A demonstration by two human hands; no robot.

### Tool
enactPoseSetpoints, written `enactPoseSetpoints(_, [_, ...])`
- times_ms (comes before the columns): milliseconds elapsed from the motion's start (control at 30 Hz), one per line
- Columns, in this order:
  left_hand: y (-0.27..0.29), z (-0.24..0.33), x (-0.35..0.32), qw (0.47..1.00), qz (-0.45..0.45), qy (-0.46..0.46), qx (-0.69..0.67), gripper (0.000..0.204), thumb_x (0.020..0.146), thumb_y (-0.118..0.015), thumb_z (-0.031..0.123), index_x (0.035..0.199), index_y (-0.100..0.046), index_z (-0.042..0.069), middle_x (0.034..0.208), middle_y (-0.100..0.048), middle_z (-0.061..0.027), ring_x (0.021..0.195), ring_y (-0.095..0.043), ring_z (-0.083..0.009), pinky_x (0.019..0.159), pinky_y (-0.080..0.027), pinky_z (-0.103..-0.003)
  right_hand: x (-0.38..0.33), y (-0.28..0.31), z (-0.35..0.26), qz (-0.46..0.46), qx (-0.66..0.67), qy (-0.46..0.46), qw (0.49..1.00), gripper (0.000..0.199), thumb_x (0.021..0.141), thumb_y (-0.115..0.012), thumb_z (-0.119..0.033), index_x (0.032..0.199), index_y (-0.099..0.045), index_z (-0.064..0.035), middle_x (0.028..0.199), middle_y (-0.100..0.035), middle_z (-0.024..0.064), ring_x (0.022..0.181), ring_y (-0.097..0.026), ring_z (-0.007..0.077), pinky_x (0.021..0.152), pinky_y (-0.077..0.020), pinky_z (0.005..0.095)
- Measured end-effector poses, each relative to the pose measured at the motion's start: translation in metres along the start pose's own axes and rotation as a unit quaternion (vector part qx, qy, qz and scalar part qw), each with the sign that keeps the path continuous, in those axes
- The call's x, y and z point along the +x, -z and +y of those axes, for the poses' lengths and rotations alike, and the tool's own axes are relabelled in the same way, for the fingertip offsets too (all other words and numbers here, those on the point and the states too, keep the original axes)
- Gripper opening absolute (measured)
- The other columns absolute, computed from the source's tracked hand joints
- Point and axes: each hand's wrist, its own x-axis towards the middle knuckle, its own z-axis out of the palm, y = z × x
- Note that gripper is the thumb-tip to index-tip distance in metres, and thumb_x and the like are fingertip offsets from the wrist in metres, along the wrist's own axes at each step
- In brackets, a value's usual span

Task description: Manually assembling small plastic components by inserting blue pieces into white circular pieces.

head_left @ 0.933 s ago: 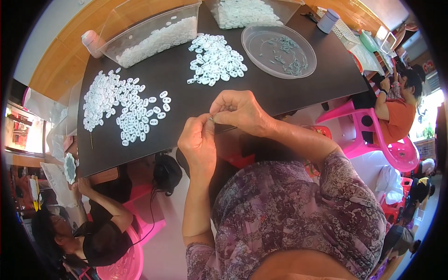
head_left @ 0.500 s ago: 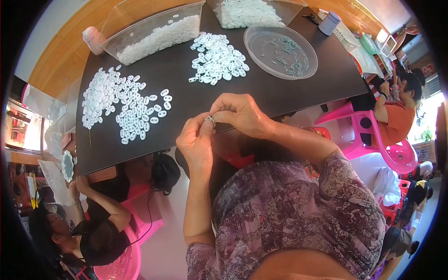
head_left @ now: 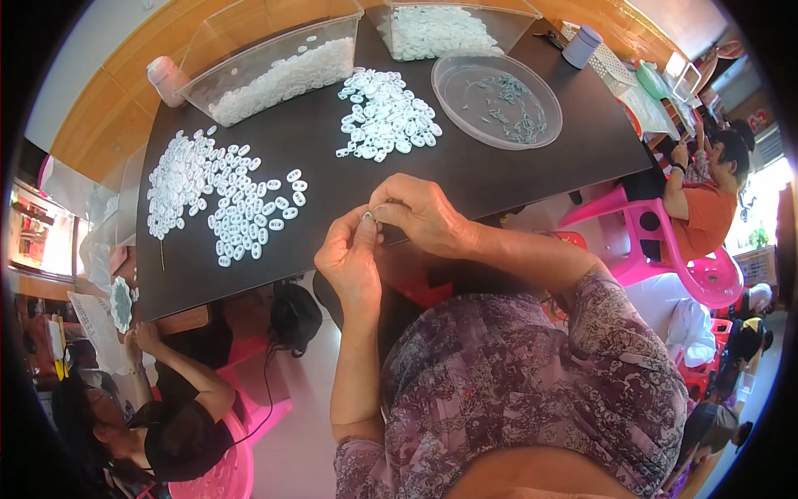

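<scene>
Both my hands meet just over the near edge of the dark table (head_left: 332, 158). Between the thumb and fingers of my left hand (head_left: 351, 254) is a small white plastic piece (head_left: 367, 216), mostly covered by the fingertips. My right hand (head_left: 422, 214) pinches at the same spot, its fingertips against that piece; whether it holds a part of its own cannot be made out. Beyond the hands lies a pile of white oval pieces with holes (head_left: 386, 116). Farther left spreads a second heap of white oval pieces (head_left: 237, 208).
Two clear bins (head_left: 274, 79) of white pieces stand at the back. A round clear tray (head_left: 499, 108) holds small grey-green slivers. A lidded cup (head_left: 582, 46) and a pink-white bottle (head_left: 166, 81) stand at the far corners. People sit at left and right, near pink chairs (head_left: 640, 220).
My hands stay together on the small piece, with the fingers shifted slightly. The view has tilted a little, so the table contents sit slightly lower.
</scene>
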Motion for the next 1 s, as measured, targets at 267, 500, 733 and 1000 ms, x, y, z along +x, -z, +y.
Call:
enactPoseSetpoints(267, [0.001,-0.007,0.015,0.998,0.034,-0.003,-0.055,0.014,0.084,-0.061,0.003,0.095,-0.063,-0.006,0.075,-0.063,-0.0076,0.060,-0.055,-0.0090,0.050,-0.044,-0.020,0.037,0.047,0.032,0.097,-0.327,0.192,0.920,0.011,0.073,-0.062,-0.005,0.084,-0.064,-0.0071,0.076,-0.058,0.0085,0.077,-0.055,0.0276,0.067,-0.0441,0.0357])
enactPoseSetpoints(500, [0.002,-0.007,0.015,0.999,0.026,-0.004,-0.041,0.016,0.084,-0.062,0.006,0.096,-0.063,-0.005,0.077,-0.063,-0.0073,0.061,-0.055,-0.0088,0.052,-0.044,-0.019,0.052,0.052,0.043,0.086,-0.415,0.237,0.874,0.011,0.070,-0.065,-0.005,0.080,-0.065,-0.0091,0.071,-0.054,0.0084,0.073,-0.053,0.0270,0.062,-0.0420,0.0375])
enactPoseSetpoints(733, [0.001,-0.006,0.014,0.999,0.028,-0.010,-0.029,0.017,0.085,-0.062,0.007,0.096,-0.063,-0.004,0.077,-0.063,-0.0065,0.062,-0.055,-0.0082,0.052,-0.044,-0.019,0.071,0.037,0.044,0.064,-0.432,0.245,0.866,0.008,0.069,-0.067,-0.009,0.071,-0.060,-0.0053,0.071,-0.053,0.0099,0.072,-0.052,0.0274,0.061,-0.0419,0.0381])
enactPoseSetpoints(1000, [0.002,-0.006,0.013,1.000,0.013,-0.004,-0.022,0.015,0.086,-0.058,0.005,0.099,-0.063,-0.002,0.081,-0.061,-0.0050,0.067,-0.056,-0.0083,0.057,-0.045,-0.019,0.077,0.026,0.036,0.034,-0.452,0.258,0.853,0.009,0.060,-0.065,-0.007,0.066,-0.061,-0.0024,0.070,-0.056,0.0132,0.071,-0.054,0.0290,0.062,-0.0437,0.0391])
